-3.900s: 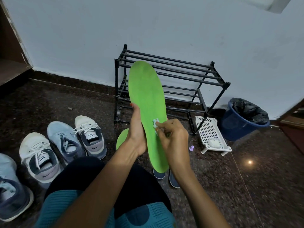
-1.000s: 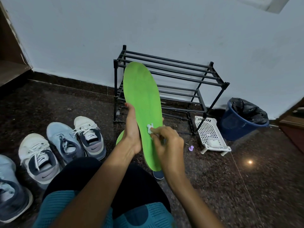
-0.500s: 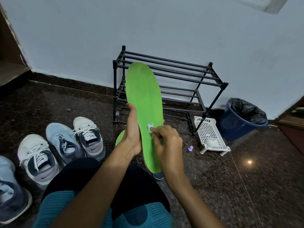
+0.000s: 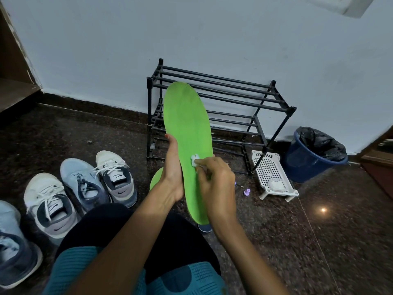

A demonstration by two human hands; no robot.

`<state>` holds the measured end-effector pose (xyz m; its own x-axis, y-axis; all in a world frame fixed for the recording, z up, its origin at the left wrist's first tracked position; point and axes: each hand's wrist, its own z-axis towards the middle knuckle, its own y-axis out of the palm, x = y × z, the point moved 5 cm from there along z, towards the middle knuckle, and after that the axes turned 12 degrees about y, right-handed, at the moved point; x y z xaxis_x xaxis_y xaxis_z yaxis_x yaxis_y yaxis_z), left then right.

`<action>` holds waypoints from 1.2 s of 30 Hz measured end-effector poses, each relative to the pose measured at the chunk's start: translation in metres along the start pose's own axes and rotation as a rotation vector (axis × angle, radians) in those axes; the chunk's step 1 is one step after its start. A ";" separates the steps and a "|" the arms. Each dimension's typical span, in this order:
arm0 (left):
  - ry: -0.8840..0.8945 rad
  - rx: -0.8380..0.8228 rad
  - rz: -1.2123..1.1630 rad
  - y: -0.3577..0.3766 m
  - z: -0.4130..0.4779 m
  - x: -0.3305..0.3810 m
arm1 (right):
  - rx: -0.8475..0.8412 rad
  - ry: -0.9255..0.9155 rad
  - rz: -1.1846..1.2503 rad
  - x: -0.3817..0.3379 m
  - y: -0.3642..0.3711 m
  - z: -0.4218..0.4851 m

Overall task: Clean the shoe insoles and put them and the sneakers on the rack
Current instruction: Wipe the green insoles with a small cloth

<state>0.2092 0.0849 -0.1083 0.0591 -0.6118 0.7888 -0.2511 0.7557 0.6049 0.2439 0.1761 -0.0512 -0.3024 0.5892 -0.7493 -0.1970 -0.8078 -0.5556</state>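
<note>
White-and-grey laced sneaker (image 4: 50,206) on the dark speckled stone floor (image 4: 319,241) at the left bears a swoosh mark on its heel and another on its tongue label; the second white-and-grey sneaker (image 4: 116,177) beyond it bears the same marks; the small writing on both tongues is too fine to read; a light blue sneaker (image 4: 83,182) lies between the two, and a blue-and-navy sneaker (image 4: 12,248) sits at the left edge.

The long bright green foam insole (image 4: 188,133) stands upright above the person's lap, toe up, in front of the black two-tier bar rack (image 4: 234,99); its face is matte, faintly mottled near the toe; the left hand (image 4: 173,173) grips its left edge, thumb lying up along it and fingers wrapped behind; the right hand (image 4: 214,179) pinches a small white wad (image 4: 194,159) and presses it against the middle of the insole; a second green insole (image 4: 156,180) shows on the floor behind the left wrist.

Against half a second ago, the wad sits a shade higher on the insole; the insole keeps nearly the same tilt.

A white perforated plastic tray (image 4: 272,173) stands by the rack's right leg, near a blue bucket with a black liner (image 4: 314,154).
</note>
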 end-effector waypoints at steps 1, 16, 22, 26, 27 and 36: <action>-0.012 0.018 0.008 -0.001 -0.001 0.001 | -0.026 0.006 0.041 -0.002 0.001 -0.002; -0.023 0.030 0.045 0.006 -0.010 0.004 | -0.015 -0.004 0.006 -0.004 0.001 0.003; -0.015 0.041 0.017 0.001 -0.004 0.004 | -0.077 -0.046 0.101 -0.012 0.003 -0.008; 0.002 0.033 0.035 0.003 -0.006 0.005 | -0.050 -0.009 0.018 0.001 -0.004 0.002; 0.006 0.019 0.035 0.005 -0.007 0.006 | -0.036 0.010 -0.005 0.004 -0.006 0.003; -0.002 -0.061 -0.142 0.009 -0.005 0.011 | -0.033 0.108 0.069 0.013 -0.017 -0.002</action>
<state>0.2122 0.0859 -0.0936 0.0878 -0.7138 0.6949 -0.1816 0.6744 0.7157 0.2457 0.1977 -0.0519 -0.2114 0.5325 -0.8196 -0.1482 -0.8463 -0.5117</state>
